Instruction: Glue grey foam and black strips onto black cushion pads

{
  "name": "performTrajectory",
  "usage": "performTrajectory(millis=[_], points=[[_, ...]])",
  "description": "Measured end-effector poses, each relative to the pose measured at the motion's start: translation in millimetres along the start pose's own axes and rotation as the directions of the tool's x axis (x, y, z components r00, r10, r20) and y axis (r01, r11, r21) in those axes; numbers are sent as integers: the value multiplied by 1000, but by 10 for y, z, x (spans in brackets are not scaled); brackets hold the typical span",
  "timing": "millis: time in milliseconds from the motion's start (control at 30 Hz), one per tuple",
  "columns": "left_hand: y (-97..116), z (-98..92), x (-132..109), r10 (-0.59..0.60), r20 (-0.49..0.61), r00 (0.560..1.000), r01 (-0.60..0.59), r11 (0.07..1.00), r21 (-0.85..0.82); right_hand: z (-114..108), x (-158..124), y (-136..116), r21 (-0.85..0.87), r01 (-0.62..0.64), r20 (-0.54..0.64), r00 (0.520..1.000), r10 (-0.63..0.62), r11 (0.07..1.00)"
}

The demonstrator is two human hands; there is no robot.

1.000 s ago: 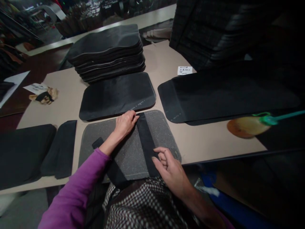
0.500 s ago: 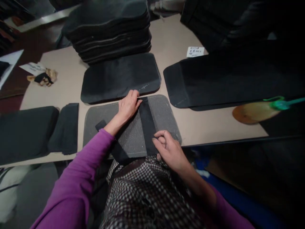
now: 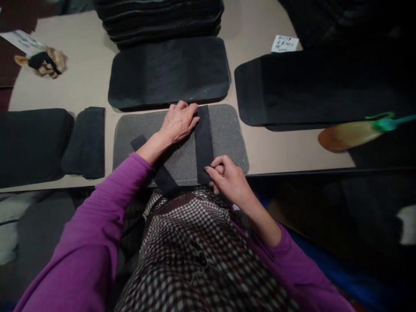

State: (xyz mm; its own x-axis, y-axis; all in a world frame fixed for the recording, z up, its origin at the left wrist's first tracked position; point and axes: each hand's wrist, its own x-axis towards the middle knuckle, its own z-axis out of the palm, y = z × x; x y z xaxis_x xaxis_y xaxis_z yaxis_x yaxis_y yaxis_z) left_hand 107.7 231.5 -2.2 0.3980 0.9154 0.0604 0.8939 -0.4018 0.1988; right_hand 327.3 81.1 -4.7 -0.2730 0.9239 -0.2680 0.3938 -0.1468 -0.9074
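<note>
A grey rectangular panel (image 3: 227, 138) with rounded corners lies at the table's front edge. Across its right half runs a black fabric strip (image 3: 204, 138), flat and nearly upright in view. My left hand (image 3: 180, 121) rests at the panel's far edge, fingers bent and closed at the strip's upper end. Near the front edge, my right hand (image 3: 229, 177) pinches the strip's lower end between thumb and fingers. A second black strip (image 3: 165, 180) slants beneath my left forearm, its near end hanging over the edge; the forearm hides its middle.
Behind the panel lie a black padded piece (image 3: 169, 71) and a tall stack of black pieces (image 3: 162, 19). Folded black cloth (image 3: 86, 143) is at left. Long black pieces (image 3: 292, 91), a paper label (image 3: 284, 43) and a brown paddle-shaped object (image 3: 347, 135) are at right.
The view has tipped down, so the table things sit higher in the picture. Both hands stay at the strip's two ends, and the strip lies straighter along the panel.
</note>
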Motion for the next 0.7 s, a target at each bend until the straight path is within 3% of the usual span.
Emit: performTrajectory(millis=[233, 700], points=[[-44, 43, -50, 47, -11, 999, -48, 999, -3, -79, 23, 31, -314, 51, 17, 999, -48, 948], [-46, 131, -83, 92, -47, 995, -91, 996, 9, -88, 28, 27, -397, 80, 35, 997, -72, 914]])
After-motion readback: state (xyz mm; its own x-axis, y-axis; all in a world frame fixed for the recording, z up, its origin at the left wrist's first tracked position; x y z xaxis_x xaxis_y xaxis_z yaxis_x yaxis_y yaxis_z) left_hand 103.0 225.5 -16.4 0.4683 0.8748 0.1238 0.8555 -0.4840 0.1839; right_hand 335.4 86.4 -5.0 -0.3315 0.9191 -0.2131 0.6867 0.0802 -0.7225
